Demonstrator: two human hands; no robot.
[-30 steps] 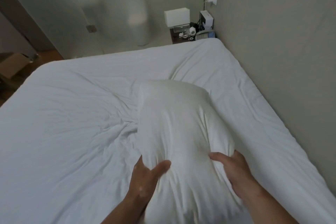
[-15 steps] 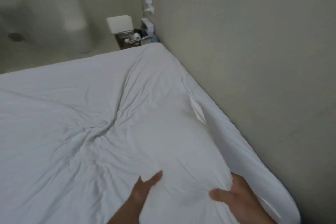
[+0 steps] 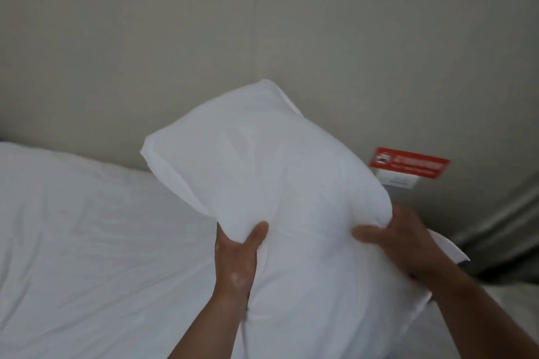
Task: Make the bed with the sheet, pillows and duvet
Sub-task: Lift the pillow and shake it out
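While being gripped at its lower part by the left hand (image 3: 236, 259) and the right hand (image 3: 399, 245), the pillow (image 3: 277, 172) is being held up.
Both thumbs are being pressed into its front, the fingers being hidden behind it. Half a second ago it was lying low over the sheet (image 3: 87, 242); now it is being raised before the wall (image 3: 204, 38), part of which is being covered by it. A red label (image 3: 408, 166) is being seen just beside its right edge.

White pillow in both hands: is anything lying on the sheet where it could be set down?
Nothing visible: the white wrinkled sheet lies bare up to the beige wall, though the plump white pillow hides the stretch behind it.
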